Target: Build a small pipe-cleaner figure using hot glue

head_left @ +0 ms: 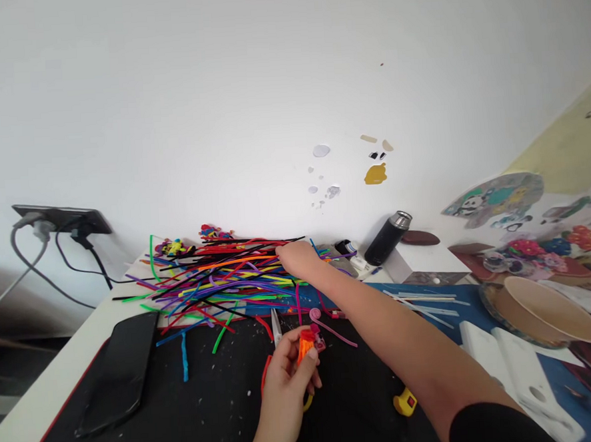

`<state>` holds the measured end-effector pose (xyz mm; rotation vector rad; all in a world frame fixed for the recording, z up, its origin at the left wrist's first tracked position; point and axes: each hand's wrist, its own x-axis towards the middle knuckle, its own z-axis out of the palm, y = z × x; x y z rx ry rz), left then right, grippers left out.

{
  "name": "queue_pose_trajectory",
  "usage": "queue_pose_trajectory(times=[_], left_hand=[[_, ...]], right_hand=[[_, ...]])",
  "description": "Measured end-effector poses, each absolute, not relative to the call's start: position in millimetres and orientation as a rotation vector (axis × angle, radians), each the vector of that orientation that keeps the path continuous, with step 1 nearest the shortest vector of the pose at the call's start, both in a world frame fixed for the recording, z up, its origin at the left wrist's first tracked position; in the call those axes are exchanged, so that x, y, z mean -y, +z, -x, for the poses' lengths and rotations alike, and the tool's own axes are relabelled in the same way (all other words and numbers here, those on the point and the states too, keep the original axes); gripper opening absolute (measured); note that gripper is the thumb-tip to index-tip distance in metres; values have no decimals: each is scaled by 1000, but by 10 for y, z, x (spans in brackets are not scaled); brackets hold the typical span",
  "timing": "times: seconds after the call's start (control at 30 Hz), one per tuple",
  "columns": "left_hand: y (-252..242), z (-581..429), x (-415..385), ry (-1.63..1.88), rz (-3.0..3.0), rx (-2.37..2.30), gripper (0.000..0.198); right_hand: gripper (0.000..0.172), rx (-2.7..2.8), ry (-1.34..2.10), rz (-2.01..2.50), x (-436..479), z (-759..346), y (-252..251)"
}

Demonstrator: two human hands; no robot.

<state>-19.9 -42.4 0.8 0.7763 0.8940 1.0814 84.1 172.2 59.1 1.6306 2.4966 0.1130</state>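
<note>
My left hand [287, 375] is closed around a small bundle of bent pipe cleaners [307, 342], orange with red and pink at its top. Beneath that hand lies a pair of scissors [276, 325]; the blades point away and the orange handles are partly covered. A pink pipe cleaner [335, 332] with a coiled end rests just to the right. Stretched forward, my right hand [298, 259] is at the right part of a large heap of colourful pipe cleaners [223, 279]. Its fingers are curled down among them, and what they grip is hidden.
On the left lies a dark phone-like slab [119, 372]. Behind stand a black thermos [387, 237] and a white box [425, 263]. A yellow tape measure [405, 402], white sticks [425, 300] and a beige bowl [556, 308] are to the right. Cables hang from a wall socket [65, 218].
</note>
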Motion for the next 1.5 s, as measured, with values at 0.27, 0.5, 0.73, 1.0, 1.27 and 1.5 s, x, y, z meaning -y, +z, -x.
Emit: queue_pose_trajectory(times=[0.27,0.5,0.73,1.0,1.27,1.5], left_hand=[[-17,194,449,1068,-834,-888,53],[31,227,397,1141,-821,-898,51],[109,253,406,1210,-690,-837,34],[121,273,396,1208,-767,-834,57],[129,399,258,1396,-729,-958,36],[120,416,260,1337,-727,-898,34]], right_hand=[[33,-2469,152,-1757,-1426,-1139,844],[31,-2372,75,-2029,-762,-1697,950],[38,-2487,-768,-2347,165,-1917,544],[24,-2562,-1090,-2247,760,-1564,146],[20,-2565,-1036,-2249,938,-1573,174],[28,-2538,-1515,-2117,1084,-1482,64]])
